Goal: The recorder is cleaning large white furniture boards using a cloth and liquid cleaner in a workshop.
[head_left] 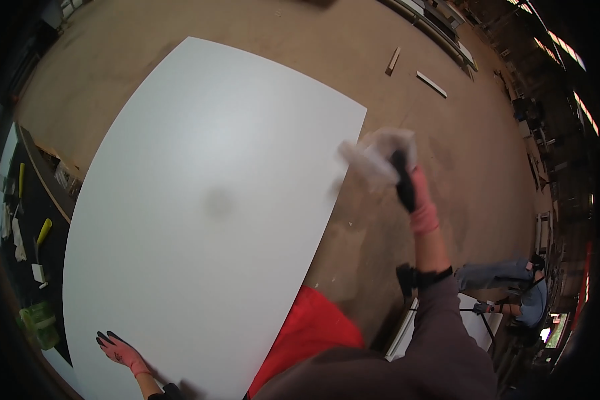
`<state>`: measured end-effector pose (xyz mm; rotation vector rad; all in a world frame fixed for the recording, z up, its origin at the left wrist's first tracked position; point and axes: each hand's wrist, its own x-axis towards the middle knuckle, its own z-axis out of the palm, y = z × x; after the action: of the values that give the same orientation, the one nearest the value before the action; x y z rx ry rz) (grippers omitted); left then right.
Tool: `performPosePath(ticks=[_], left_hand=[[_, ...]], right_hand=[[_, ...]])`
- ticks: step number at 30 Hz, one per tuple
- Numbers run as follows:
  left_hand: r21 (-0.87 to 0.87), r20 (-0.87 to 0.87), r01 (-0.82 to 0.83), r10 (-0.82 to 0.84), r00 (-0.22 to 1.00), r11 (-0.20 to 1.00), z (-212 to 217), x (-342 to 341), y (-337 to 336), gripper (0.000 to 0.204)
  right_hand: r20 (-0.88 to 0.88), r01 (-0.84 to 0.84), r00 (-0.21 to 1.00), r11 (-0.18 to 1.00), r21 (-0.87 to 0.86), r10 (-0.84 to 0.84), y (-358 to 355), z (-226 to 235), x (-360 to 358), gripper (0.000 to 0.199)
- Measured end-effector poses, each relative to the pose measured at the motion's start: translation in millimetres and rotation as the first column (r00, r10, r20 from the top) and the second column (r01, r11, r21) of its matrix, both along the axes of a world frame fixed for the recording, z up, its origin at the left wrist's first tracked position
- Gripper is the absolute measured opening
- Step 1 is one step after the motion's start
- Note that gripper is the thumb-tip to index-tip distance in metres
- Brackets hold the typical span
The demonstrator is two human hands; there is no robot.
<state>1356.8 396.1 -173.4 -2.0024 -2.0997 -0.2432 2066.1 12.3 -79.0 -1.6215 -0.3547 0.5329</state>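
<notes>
A large white panel (207, 200) spreads out in front of me, with a faint dark smudge near its middle. At its lower left, my left hand (121, 351), in a pink and black glove, lies on the surface with fingers spread. Beyond the panel's right edge, my right hand (409, 187), gloved alike, is raised and closed on a whitish cloth (380, 157). Motion blurs the cloth, and its end reaches over the edge; whether it touches the panel I cannot tell.
Left of the panel, a dark surface (47, 267) holds a yellow-handled tool (44, 231) and a green container (40, 325). Two strips, one a wooden piece (393, 61) and one a white strip (431, 85), lie on the floor. A co-worker (532, 297) bends over another white panel (477, 323) at right.
</notes>
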Motion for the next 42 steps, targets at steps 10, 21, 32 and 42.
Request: performPosePath(ticks=[10,21,32,42], left_hand=[[0.046,0.095,0.041,-0.046,0.994,0.998,-6,-7,3,0.04],[-0.02,0.162,-0.014,0.017,0.987,1.0,-5,33,-2,0.039],[-0.004,0.149,-0.059,0.059,0.987,0.998,19,26,-10,0.043],[-0.016,0.091,-0.126,0.127,0.988,0.992,31,40,-11,0.043]], right_hand=[[0.582,-0.943,-0.186,0.023,-0.333,0.791,149,-38,-318,0.05],[0.624,0.496,0.78,0.572,-0.653,0.037,90,-64,169,0.027],[-0.259,-0.247,0.817,0.717,0.652,0.516,244,12,14,0.053],[0.599,-0.935,-0.054,0.17,-0.312,0.799,353,-12,-247,0.058]])
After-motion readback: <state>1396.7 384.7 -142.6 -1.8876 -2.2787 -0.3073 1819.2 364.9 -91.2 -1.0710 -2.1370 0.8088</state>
